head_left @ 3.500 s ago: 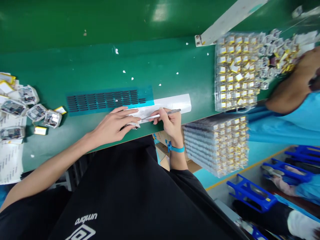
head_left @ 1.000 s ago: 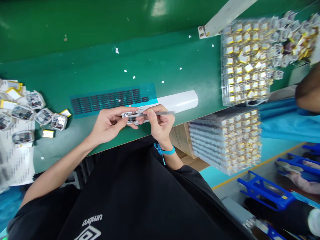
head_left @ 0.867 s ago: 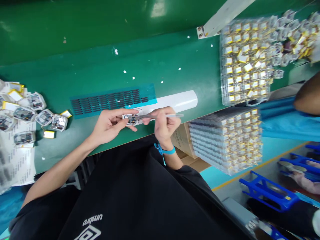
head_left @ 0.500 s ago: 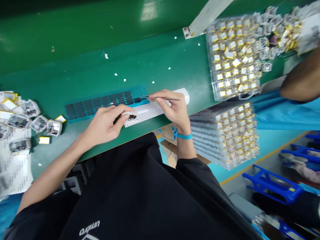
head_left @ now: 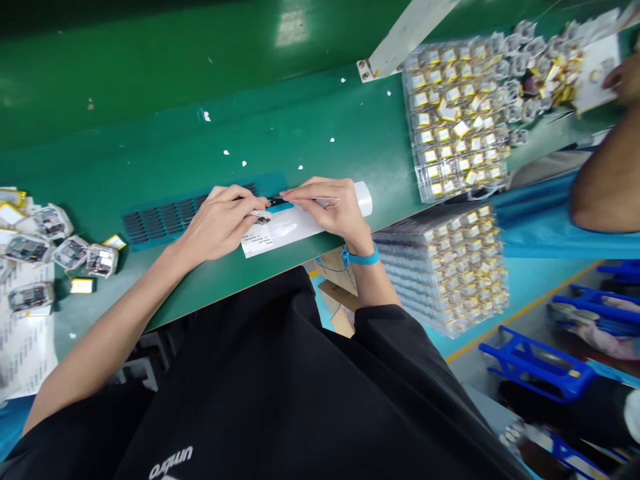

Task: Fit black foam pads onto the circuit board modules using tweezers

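My left hand (head_left: 220,221) is closed on a small white device with an open electronic inside (head_left: 262,219), mostly hidden by the fingers. My right hand (head_left: 333,203) pinches a pair of thin metal tweezers (head_left: 325,198), their tips pointing left. The tips meet the fingertips of my left hand, at the right end of a blue film sheet (head_left: 167,220) bearing rows of black strips. Whether a strip is in the tips I cannot tell. Under both hands lies a white paper strip (head_left: 285,233) with a glossy surface and print at its left end.
Clear trays (head_left: 457,127) of yellow-edged battery cells stand right, with a tall tray stack (head_left: 445,273) below. Wrapped devices (head_left: 73,253) lie left on the green table (head_left: 165,147). A white metal bracket (head_left: 400,40) rises behind. A co-worker's arm (head_left: 613,167) is far right.
My left hand has moved up with the device to the right end of the film sheet. Its fingertips now meet the tweezers in my right hand, which were apart from it before.
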`<control>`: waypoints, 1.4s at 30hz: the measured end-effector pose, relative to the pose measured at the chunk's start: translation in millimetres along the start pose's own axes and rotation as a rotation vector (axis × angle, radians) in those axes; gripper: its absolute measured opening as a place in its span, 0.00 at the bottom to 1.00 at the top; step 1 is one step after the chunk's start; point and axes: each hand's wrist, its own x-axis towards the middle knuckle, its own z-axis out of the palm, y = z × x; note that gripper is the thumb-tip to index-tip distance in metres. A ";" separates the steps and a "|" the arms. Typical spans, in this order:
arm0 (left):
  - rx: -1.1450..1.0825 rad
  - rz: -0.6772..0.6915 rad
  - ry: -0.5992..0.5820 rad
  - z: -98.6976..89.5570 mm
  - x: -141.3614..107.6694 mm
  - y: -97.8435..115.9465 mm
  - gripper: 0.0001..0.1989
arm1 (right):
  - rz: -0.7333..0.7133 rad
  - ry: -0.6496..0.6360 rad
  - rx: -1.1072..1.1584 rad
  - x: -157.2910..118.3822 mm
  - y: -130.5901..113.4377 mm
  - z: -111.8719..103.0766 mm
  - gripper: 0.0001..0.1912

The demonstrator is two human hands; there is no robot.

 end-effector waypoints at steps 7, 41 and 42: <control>0.128 0.123 -0.021 -12.3 3.5 13.1 0.16 | 0.028 0.182 0.052 24.9 -28.1 5.8 0.08; -0.869 -0.664 1.029 -57.5 -17.2 0.2 0.15 | -0.799 0.061 -0.471 66.8 -37.8 87.6 0.22; -0.860 -0.660 1.026 -56.6 -17.7 -0.5 0.16 | -0.785 0.038 -0.482 66.3 -37.0 87.2 0.21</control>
